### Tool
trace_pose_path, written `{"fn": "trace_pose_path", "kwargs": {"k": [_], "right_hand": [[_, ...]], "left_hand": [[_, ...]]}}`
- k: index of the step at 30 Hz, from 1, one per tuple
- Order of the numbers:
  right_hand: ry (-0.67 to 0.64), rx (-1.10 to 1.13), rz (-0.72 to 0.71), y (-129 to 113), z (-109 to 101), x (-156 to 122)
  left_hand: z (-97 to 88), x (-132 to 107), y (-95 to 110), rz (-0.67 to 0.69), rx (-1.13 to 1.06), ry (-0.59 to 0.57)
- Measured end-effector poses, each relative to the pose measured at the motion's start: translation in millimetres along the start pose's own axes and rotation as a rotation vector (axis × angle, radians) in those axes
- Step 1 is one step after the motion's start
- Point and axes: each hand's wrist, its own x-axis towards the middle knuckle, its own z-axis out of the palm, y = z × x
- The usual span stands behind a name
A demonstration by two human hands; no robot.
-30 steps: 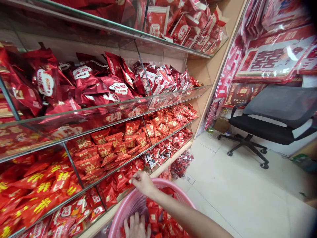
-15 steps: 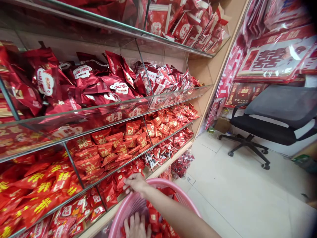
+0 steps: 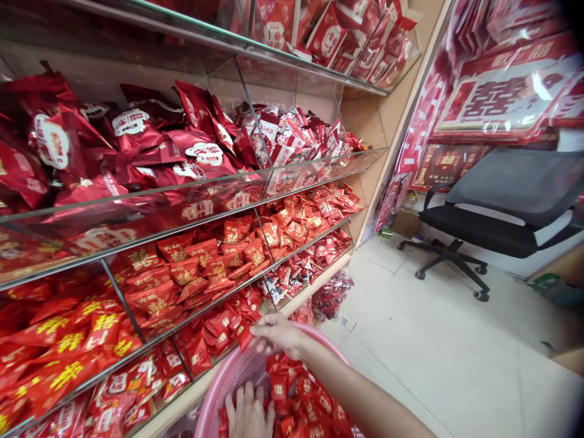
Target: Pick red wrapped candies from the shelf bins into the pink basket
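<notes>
A pink plastic basket [image 3: 237,372] sits low in front of me, part filled with small red packets [image 3: 310,401]. My left hand [image 3: 249,413] lies inside it, fingers spread flat against the mesh beside the packets. My right hand [image 3: 276,333] reaches from the lower right over the basket's far rim. Its fingers are curled closed around red packets [image 3: 245,336], right at the front of the lowest shelf bin [image 3: 214,331].
Glass-fronted shelves [image 3: 274,182] full of red sweets and bags run along the left. A black office chair [image 3: 493,213] stands on the pale tiled floor [image 3: 433,353] at the right. Red decorations [image 3: 502,97] hang on the right wall. A bag of sweets [image 3: 331,298] lies by the shelf foot.
My right hand has drawn back from the bottom bin to over the basket rim and closed its fingers. The view has tipped down slightly. My left hand stays in the basket.
</notes>
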Motion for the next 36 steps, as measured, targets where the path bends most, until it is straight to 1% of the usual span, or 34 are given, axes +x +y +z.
{"fn": "trace_pose_path", "kwargs": {"k": [4,7,10,12,15,17,19,22,23,25,28,32,36], "right_hand": [[0.002,-0.135,-0.115,4,-36,-34],[-0.015,-0.315,-0.139,13,-60,-62],[-0.042,-0.536,-0.121,22,-76,-80],[-0.048,-0.735,-0.131,26,-81,-86],[-0.032,-1.039,-0.188,28,-78,-85],[-0.034,-1.185,-0.229,27,-73,-79],[-0.051,-1.297,-0.26,28,-68,-73],[-0.074,-1.439,-0.261,32,-61,-61],[-0.063,-1.482,-0.261,33,-59,-58],[0.002,-1.559,-0.272,34,-55,-53],[0.08,-1.614,-0.311,31,-49,-49],[0.063,-1.612,-0.353,17,-38,-46],[0.098,-1.538,-0.405,0,-20,-36]], "left_hand": [[-4.0,-2,1,0.002,-0.002,0.016],[-5.1,-3,2,0.009,-0.007,0.015],[-6.0,-4,2,0.02,-0.015,0.012],[-6.2,-4,2,0.024,-0.019,0.006],[-5.5,-3,2,0.017,-0.011,-0.005],[-4.5,-3,2,0.011,-0.003,-0.013],[-3.4,-3,1,0.01,-0.005,-0.012],[-1.6,-3,0,0.015,-0.013,0.003],[-1.0,-3,0,0.016,-0.013,0.007],[0.4,-3,-1,0.014,-0.012,0.013],[2.4,-2,-1,0.004,-0.01,0.018],[4.1,0,0,-0.005,-0.005,0.014],[5.8,2,-1,-0.009,-0.018,-0.011]]}}
